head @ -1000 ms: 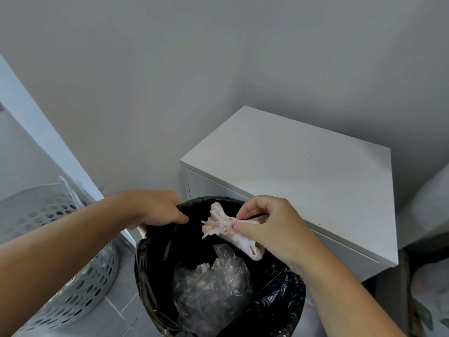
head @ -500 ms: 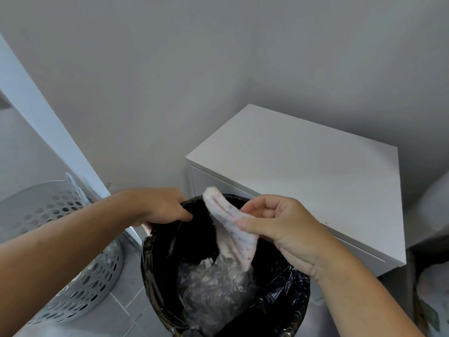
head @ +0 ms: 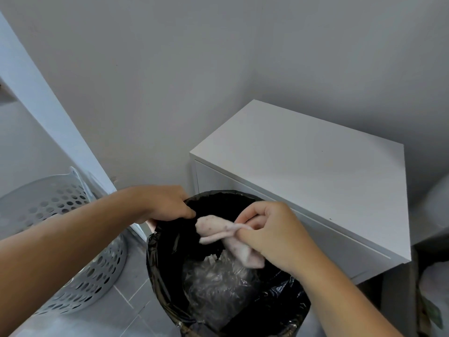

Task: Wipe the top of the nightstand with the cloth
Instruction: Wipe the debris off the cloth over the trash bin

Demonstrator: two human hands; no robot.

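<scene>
Nearest, two bare forearms reach in from the bottom edge over a bin [head: 167, 276] lined with a black bag, which stands on the grey tiled floor [head: 126, 310]. Crumpled clear plastic [head: 213, 285] lies inside the bin.

The right hand [head: 272, 233] hangs over the bin's far right part, its grip clenched on the cloth [head: 220, 233]: thumb and fingers pinch one end, and the rest of the pale pink, speckled cloth sticks out to the left and droops down toward the clear plastic, over the bin's mouth. The cloth is off the nightstand and apart from it.

The left hand [head: 165, 204] is at the bin's far left rim, its grip closed on the edge of the black bag, fingers curled over it.

To the left, near the bin, stands a grey basket [head: 73, 263] with round holes in its wall. A white slanted panel [head: 48, 122] rises behind the basket.

Just beyond the bin, on the right, stands the white nightstand [head: 315, 166], set into the corner of the grey walls [head: 170, 81]. Its flat top shows a few tiny dark specks. At the far right edge, something pale with a leaf pattern shows partly, too cut off to tell what it is.
</scene>
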